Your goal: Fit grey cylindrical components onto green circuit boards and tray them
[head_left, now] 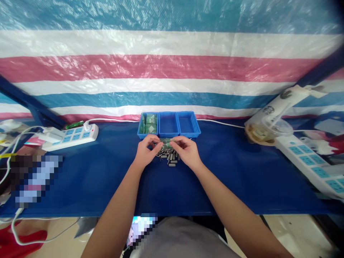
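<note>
Blue plastic tray [168, 126], one, in three compartments side by side; serves as landmark for all places below. Contents of its left compartment: several green packets [151, 125], lying against one another.

Green packet [167, 143], one, small; located just before the tray's near edge, at about its middle compartment, held between two hands and partly hidden by the fingers.

Left hand [146, 150], bare: just before the tray's left compartment; thumb and fingers bent nearly together, pinching one end of the packet. Right hand [187, 150], bare: before the tray's right compartment; thumb and fingers likewise closed in, gripping the opposite end.

Grey metal pieces [171, 157], many, short and rod-like: loose heap nearer the person than the tray, below the packet and between the hands; exact count cannot be told.

Dark blue surface [113, 186], one: beneath the tray.

White power strip [91, 133], blue sockets: left of the tray. Second power strip [306, 160], same colours: well to the right of the tray. Clear plastic cup [270, 130]: right of the tray, near the second strip.

Striped sheet [172, 68], blue, white and red: behind the tray.
</note>
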`<state>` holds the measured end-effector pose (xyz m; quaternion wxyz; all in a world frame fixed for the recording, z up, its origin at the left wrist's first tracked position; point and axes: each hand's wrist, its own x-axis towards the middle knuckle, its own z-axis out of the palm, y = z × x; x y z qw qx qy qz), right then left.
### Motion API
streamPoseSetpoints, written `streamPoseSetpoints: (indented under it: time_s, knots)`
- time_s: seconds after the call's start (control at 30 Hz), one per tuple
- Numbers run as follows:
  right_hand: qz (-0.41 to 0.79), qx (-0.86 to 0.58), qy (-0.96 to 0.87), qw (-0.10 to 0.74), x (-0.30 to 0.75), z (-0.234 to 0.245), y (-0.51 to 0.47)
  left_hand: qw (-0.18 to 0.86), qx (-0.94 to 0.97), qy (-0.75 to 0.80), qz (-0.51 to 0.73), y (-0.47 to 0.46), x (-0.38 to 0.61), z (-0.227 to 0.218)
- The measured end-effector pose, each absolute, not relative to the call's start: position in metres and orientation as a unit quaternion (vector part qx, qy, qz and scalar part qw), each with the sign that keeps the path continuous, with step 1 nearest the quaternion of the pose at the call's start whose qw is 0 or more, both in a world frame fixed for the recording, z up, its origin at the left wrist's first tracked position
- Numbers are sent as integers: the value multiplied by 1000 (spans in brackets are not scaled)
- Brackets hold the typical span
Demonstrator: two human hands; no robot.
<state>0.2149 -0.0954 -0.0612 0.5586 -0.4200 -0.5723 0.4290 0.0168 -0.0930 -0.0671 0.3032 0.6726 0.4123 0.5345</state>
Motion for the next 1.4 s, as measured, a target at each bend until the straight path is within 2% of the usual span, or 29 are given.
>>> streamPoseSetpoints:
  time_s: [0.17,0.37,0.43,0.53,0.7,1.07,1.27,1.4]
  knots:
    - [449,-420,-582,532,214,-61,-98,309,680,405,528,-92,15,-64]
    - [416,-443,-609,510,216,-52,-101,230,767,415,433,-90,16,-49]
    - [407,-451,-602,518,217,-50,-101,183,735,466,457,-82,10,-39]
    - [415,-454,-589,524,217,-48,-102,101,585,616,517,-58,-9,-21]
    - [409,-459,-599,513,216,-49,-103,11,480,767,427,-13,-41,3]
    - [407,-459,-603,510,216,-49,-102,37,553,773,309,13,-24,-11]
    - [405,-458,-609,505,215,-48,-104,22,573,783,240,21,-19,-10]
    - [400,-464,-614,498,216,-47,-104,48,588,779,215,26,-17,-5]
